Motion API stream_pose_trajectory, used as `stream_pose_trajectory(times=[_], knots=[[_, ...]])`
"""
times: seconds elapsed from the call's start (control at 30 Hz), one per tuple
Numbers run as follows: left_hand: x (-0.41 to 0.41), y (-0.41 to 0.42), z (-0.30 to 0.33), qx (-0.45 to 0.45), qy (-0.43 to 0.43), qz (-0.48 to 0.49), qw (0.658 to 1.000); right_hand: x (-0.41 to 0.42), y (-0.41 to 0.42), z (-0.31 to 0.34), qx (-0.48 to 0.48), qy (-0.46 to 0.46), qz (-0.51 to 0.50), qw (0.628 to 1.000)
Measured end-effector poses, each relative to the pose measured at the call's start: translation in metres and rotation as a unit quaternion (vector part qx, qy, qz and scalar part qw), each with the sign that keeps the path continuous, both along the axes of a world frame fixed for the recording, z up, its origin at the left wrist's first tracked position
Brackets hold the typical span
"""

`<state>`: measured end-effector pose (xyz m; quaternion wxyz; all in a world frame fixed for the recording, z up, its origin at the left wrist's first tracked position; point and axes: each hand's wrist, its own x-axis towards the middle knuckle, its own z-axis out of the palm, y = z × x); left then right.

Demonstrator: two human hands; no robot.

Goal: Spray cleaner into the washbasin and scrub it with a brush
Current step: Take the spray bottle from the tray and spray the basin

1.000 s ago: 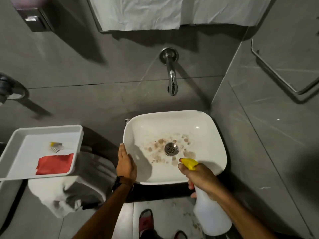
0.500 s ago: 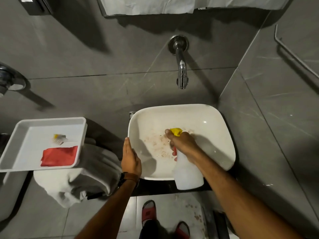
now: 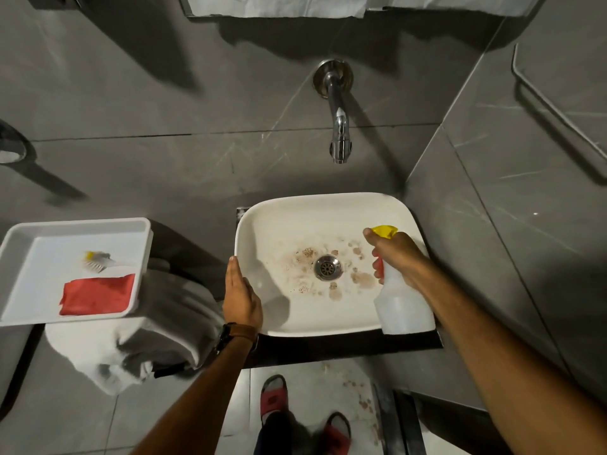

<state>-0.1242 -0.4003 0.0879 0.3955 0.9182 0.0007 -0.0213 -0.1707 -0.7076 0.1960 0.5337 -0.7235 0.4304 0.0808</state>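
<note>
A white washbasin (image 3: 295, 215) holds brown stains around its metal drain (image 3: 327, 267). My right hand (image 3: 399, 257) grips a translucent spray bottle (image 3: 402, 307) with a yellow nozzle, held over the basin's right side, nozzle pointing left across the bowl. My left hand (image 3: 241, 297) lies flat on the basin's left rim, fingers together, holding nothing. A small brush (image 3: 97, 260) with a yellow end lies in a white tray (image 3: 19, 244) at the left, beside a red cloth (image 3: 98, 295).
A chrome tap (image 3: 340, 126) juts from the grey tiled wall above the basin. White towels (image 3: 141, 339) are heaped under the tray. A metal rail (image 3: 558, 116) runs along the right wall. My feet in red sandals (image 3: 272, 395) stand on the floor below.
My right hand has carried the spray bottle from the middle of the basin to its right side, uncovering the drain. My left hand stays on the rim.
</note>
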Motion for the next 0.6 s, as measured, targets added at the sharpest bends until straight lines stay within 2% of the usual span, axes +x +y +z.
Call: stream_pose_trajectory(times=[0.13, 0.3, 0.47, 0.6], knots=[[-0.001, -0.001, 0.002, 0.0, 0.0, 0.002, 1.0, -0.031, -0.012, -0.006, 0.034, 0.048, -0.006, 0.998], [-0.001, -0.001, 0.001, 0.004, -0.002, 0.004, 1.0, -0.061, -0.008, -0.012, 0.053, 0.003, -0.027, 0.998], [-0.001, 0.0, 0.0, 0.007, 0.001, 0.004, 1.0, -0.078, 0.01, -0.02, 0.019, 0.001, -0.027, 0.999], [-0.001, 0.0, 0.001, 0.001, -0.001, 0.002, 1.0, -0.081, 0.028, -0.021, -0.019, 0.044, 0.0, 0.999]])
